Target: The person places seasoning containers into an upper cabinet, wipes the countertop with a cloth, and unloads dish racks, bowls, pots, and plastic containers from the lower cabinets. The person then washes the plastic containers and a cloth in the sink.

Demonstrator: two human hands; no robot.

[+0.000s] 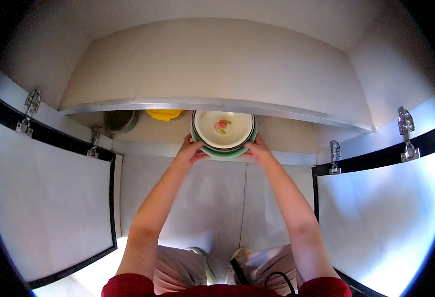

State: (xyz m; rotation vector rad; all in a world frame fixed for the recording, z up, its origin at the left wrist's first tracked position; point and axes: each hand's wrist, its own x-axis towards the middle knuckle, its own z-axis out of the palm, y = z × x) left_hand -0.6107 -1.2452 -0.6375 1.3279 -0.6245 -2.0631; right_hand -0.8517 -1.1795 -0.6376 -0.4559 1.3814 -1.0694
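Nested bowls are between my two hands at the front of the cabinet's lower level. The top one is a white bowl (207, 129) with a dark rim and a red flower inside; around and under it shows a green bowl (226, 154). My left hand (193, 150) is closed on the left side of the green bowl, and my right hand (258, 149) grips its right side. The far edge of the bowls is hidden under the shelf.
A shelf (217, 105) with a metal front edge spans the cabinet above the bowls. Beneath it at the left are a dark round container (120, 120) and a yellow item (165, 115). Open doors stand at left (54, 198) and right (381, 213), with metal hinges.
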